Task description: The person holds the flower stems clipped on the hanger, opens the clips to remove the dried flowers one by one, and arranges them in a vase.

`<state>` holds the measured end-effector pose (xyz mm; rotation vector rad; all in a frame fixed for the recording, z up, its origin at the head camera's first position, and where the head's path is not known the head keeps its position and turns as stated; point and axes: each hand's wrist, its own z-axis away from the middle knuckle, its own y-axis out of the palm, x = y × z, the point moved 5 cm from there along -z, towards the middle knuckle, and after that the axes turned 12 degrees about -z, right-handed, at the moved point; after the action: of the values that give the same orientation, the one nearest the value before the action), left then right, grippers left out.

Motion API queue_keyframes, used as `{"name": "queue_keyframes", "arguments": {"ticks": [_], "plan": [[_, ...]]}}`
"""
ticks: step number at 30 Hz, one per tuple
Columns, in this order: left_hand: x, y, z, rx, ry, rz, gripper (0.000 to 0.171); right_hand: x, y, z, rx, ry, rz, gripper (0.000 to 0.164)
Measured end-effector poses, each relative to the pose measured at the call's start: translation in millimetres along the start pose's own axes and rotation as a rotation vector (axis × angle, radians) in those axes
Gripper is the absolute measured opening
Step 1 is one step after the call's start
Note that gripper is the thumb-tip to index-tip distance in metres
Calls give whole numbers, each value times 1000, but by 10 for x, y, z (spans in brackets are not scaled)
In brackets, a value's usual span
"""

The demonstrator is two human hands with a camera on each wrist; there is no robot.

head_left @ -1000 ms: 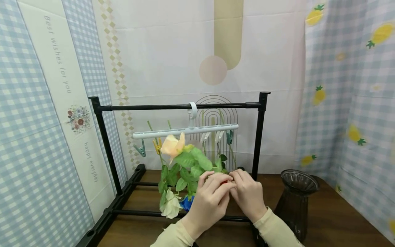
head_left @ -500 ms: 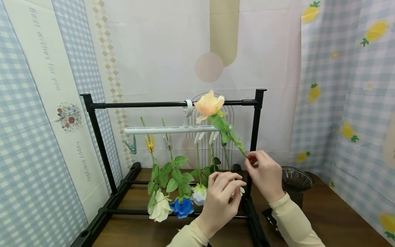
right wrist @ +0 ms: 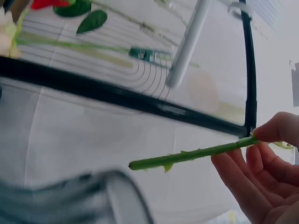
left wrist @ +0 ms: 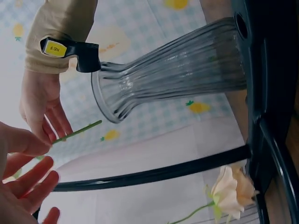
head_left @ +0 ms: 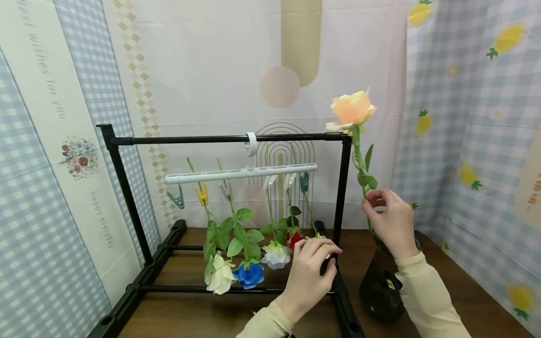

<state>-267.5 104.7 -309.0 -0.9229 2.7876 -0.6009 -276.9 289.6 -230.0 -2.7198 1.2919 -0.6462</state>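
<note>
My right hand [head_left: 390, 220] pinches the stem of a peach rose [head_left: 352, 110] between thumb and fingers. The bloom points up, and the cut stem end [right wrist: 154, 162] points down just over the rim of a dark glass vase [head_left: 380, 288]. In the left wrist view, the vase [left wrist: 173, 70] shows its flared mouth facing that stem. My left hand [head_left: 310, 270] holds nothing, its fingers loosely bent, in front of the rack's right side. It overlaps a hanging cream rose [left wrist: 229, 191], which is mostly hidden in the head view.
A black rack [head_left: 190, 140] carries a white hanger [head_left: 241, 173]. Clips on it hold upside-down flowers: a cream rose [head_left: 220, 274], a blue flower [head_left: 249, 274], a white flower [head_left: 276, 256] and a red flower [head_left: 294, 239]. One green clip [head_left: 176, 198] at the left holds nothing.
The hands were together at the rack. My right hand has carried the peach rose rightward and turned it upright over the vase, while my left hand stays near the rack without the stem.
</note>
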Motion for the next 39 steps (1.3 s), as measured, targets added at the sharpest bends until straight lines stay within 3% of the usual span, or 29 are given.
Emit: {"name": "queue_keyframes", "arguments": {"ticks": [5,8,16,23,26,32,35,39], "plan": [[-6,139,-9,102,-70,16,26,-166,-140,7,27,101,-42,11],[-20,215,-18,159,-96,32,26,-235,-196,40,43,114,-21,11],[-98,507,78,406,-195,130,32,-369,-263,225,48,140,60,11],[-121,738,117,523,-280,215,33,-472,-317,344,78,237,85,9],[-152,873,101,595,-347,305,42,-497,-324,399,114,275,94,8],[-266,1173,63,786,-538,471,76,-548,-319,483,177,305,100,12],[-322,1275,40,805,-586,510,86,-574,-318,488,209,342,94,15],[-368,1373,36,784,-604,531,92,-610,-288,478,321,411,104,22]]}}
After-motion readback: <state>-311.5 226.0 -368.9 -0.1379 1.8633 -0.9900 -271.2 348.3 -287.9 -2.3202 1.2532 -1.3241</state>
